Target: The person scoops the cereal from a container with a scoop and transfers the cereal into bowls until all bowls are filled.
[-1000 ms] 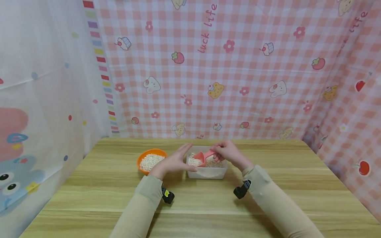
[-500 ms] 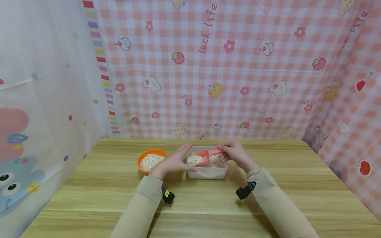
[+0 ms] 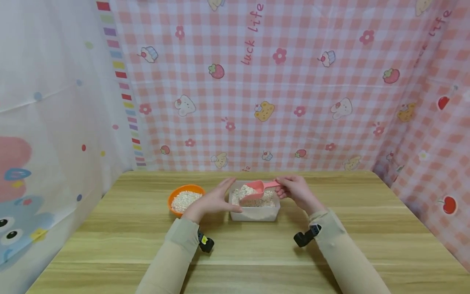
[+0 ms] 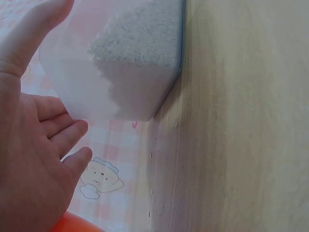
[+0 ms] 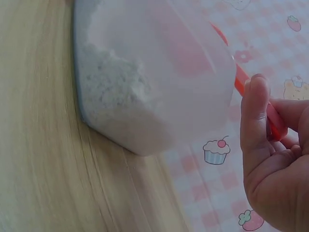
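A translucent plastic box (image 3: pixel 254 213) of pale grain stands mid-table, seen close in the left wrist view as box (image 4: pixel 123 63) and in the right wrist view as box (image 5: pixel 145 82). My right hand (image 3: pixel 296 190) grips the handle of a pink scoop (image 3: pixel 255 190), which is heaped with grain and held just above the box; the handle (image 5: pixel 251 96) shows beside my thumb. My left hand (image 3: pixel 214 199) lies with straight fingers against the box's left side, hand (image 4: pixel 29 159) flat by the wall. An orange bowl (image 3: pixel 175 193) of grain sits left of the box.
The wooden table (image 3: pixel 257 253) is walled by a pink checked cloth (image 3: pixel 293 102) at the back and right and a white printed curtain (image 3: pixel 55 122) on the left. A few stray grains (image 4: pixel 153 174) lie on the wood near the box.
The scoop has risen out of the grain, now loaded, and my right hand has moved slightly right and up. My left hand stays on the box.
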`<state>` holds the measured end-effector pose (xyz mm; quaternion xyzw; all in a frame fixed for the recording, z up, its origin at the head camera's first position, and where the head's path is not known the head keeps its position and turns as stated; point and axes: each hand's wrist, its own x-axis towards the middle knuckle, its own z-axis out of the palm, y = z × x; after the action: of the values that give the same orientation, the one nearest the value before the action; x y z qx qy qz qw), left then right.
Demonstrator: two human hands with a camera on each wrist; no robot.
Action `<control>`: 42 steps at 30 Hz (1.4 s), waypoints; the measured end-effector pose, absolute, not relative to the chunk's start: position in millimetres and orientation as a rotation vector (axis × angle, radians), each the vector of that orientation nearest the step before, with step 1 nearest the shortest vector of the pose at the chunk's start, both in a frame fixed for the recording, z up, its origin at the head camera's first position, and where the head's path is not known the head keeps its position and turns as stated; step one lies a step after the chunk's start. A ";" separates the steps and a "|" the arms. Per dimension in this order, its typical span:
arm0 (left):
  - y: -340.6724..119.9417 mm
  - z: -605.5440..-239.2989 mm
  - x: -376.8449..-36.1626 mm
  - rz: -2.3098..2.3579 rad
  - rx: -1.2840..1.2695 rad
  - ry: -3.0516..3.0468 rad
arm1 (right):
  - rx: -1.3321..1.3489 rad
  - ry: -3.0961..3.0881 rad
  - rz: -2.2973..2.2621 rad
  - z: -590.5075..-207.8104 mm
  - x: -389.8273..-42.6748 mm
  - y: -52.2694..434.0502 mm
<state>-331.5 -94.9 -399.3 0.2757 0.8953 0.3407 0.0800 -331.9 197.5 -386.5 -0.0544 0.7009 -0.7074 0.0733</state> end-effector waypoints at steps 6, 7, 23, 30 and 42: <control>-93.8 -397.6 -330.5 1.021 0.834 2.679 | -0.145 2.080 -2.185 -385.4 -331.7 205.0; -93.7 -397.5 -330.5 1.024 0.837 2.678 | -0.135 2.079 -2.192 -385.1 -331.7 206.3; -94.0 -393.2 -328.1 1.014 0.831 2.684 | -0.127 2.025 -2.246 -381.4 -332.6 213.7; -93.2 -393.9 -327.1 1.028 0.822 2.666 | -0.109 2.042 -2.246 -383.0 -331.7 213.0; -96.2 -385.8 -327.3 1.011 0.845 2.657 | -0.085 2.021 -2.257 -384.1 -332.7 214.8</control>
<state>-327.3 -96.2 -385.8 0.2839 0.8924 0.3395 0.0877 -332.7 214.8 -384.1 -0.0279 0.6659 -0.7435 0.0552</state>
